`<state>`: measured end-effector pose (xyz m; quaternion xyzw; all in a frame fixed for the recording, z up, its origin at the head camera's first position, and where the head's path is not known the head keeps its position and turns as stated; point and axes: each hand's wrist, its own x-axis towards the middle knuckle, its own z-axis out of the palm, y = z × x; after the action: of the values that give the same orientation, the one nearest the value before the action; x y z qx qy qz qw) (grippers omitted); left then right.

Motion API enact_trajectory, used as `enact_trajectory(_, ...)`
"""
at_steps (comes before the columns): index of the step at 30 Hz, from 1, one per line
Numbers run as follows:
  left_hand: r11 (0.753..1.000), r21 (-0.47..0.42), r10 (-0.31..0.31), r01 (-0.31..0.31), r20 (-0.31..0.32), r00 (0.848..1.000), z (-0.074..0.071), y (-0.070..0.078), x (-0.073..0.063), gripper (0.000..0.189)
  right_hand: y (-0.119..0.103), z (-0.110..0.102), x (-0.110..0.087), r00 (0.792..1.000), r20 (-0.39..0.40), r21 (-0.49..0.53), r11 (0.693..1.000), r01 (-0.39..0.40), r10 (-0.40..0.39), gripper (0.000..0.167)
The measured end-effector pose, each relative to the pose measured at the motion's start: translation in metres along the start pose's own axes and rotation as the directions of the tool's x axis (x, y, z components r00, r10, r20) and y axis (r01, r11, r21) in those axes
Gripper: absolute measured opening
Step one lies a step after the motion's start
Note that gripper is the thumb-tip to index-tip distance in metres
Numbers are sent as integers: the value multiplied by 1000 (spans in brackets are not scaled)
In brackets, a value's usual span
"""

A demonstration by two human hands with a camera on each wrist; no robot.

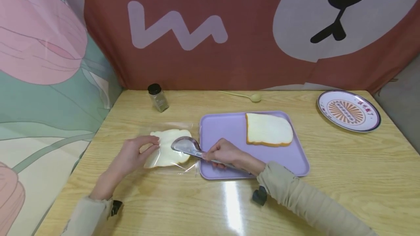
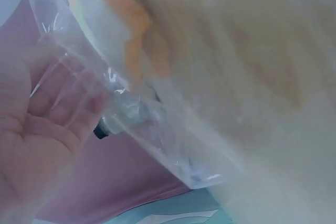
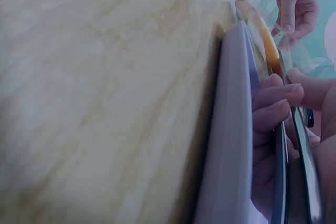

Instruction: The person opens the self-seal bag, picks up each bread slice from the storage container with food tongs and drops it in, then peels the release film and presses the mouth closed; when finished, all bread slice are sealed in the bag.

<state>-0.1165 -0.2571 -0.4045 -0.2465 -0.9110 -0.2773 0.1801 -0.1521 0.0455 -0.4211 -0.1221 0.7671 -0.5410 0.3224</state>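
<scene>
A clear plastic bag (image 1: pixel 174 165) lies on the wooden table with a pale bread slice (image 1: pixel 168 141) inside it. My left hand (image 1: pixel 137 154) pinches the bag's left edge; in the left wrist view the bag (image 2: pixel 157 129) stretches over that hand (image 2: pixel 47 129). My right hand (image 1: pixel 223 154) grips metal tongs (image 1: pixel 185 144), whose rounded head rests at the bag, over the bread. In the right wrist view my fingers (image 3: pixel 273 108) curl round the tongs (image 3: pixel 304 150) above the tray's edge (image 3: pixel 231 129). A second bread slice (image 1: pixel 268 129) lies on the purple tray (image 1: pixel 229 130).
A small spice jar (image 1: pixel 158 97) with a black cap stands at the back left. A yellow spoon (image 1: pixel 249 97) lies behind the tray. A patterned plate (image 1: pixel 348 110) sits at the far right. Fabric backdrops close off the back and left sides.
</scene>
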Motion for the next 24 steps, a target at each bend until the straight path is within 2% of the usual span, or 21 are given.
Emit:
enact_trajectory(6,999,-32,-23,23,-14,1000,0,3,-3,14,0,2,-1,999,-35,-47,999,-16,15,24)
enact_trajectory(12,1000,-2,-18,18,-23,1000,-1,0,-5,17,-2,2,-2,999,-47,-51,998,-24,22,24)
enact_trajectory(15,1000,-6,-27,27,16,1000,-2,-5,-7,19,-3,1,-2,999,-43,-46,999,-24,22,24)
enact_trajectory(17,997,-17,-73,74,68,995,-6,-9,-11,24,-3,0,-3,999,-38,-52,998,-26,24,25)
enact_trajectory(19,990,-18,-135,139,137,981,-12,-15,-14,32,-3,0,-2,999,-39,-57,998,-32,29,24)
enact_trajectory(21,979,-11,-197,204,213,957,-17,-21,-18,41,-3,-1,-2,998,-45,-63,997,-39,37,22)
enact_trajectory(24,974,32,-225,226,304,926,-22,-30,-19,48,-3,-1,-2,997,-58,-69,996,-54,50,19)
